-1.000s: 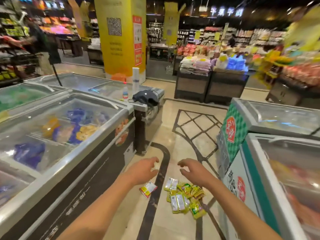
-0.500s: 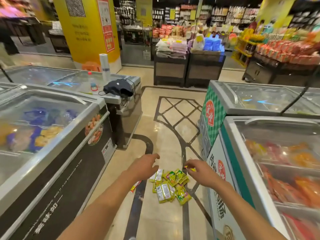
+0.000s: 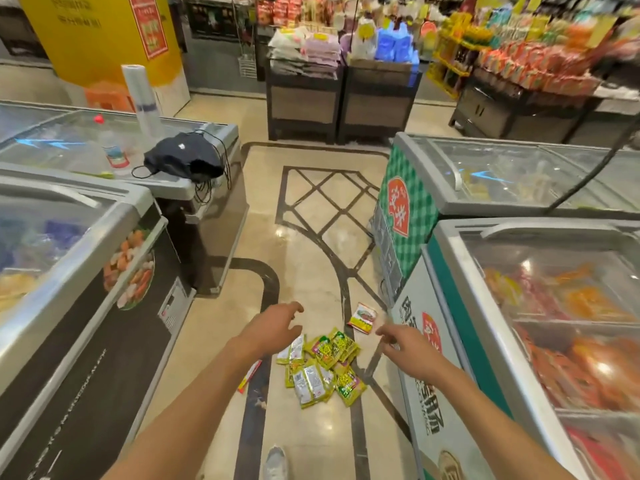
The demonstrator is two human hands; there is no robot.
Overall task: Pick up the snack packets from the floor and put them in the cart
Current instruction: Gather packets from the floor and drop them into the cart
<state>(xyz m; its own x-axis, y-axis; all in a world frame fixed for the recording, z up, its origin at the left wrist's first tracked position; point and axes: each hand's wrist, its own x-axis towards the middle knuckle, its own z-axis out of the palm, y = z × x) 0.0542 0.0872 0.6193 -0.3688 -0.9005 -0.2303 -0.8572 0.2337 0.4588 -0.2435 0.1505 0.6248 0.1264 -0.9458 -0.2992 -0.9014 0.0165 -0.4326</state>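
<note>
Pile of yellow-green plastic snack packets lies on beige tiled floor, one red-yellow packet just beyond it. Left hand and right hand hover above, fingers loose, holding nothing. Glass-topped chest freezers flank both sides.

A glass-topped freezer runs along nine o'clock, with a second freezer beyond it at ten. On the second one lie a dark bag, a clear bottle with a red cap, and an upright roll of plastic bags. A yellow pillar stands at eleven and two display bins at twelve. A green-checked freezer sits at two.
</note>
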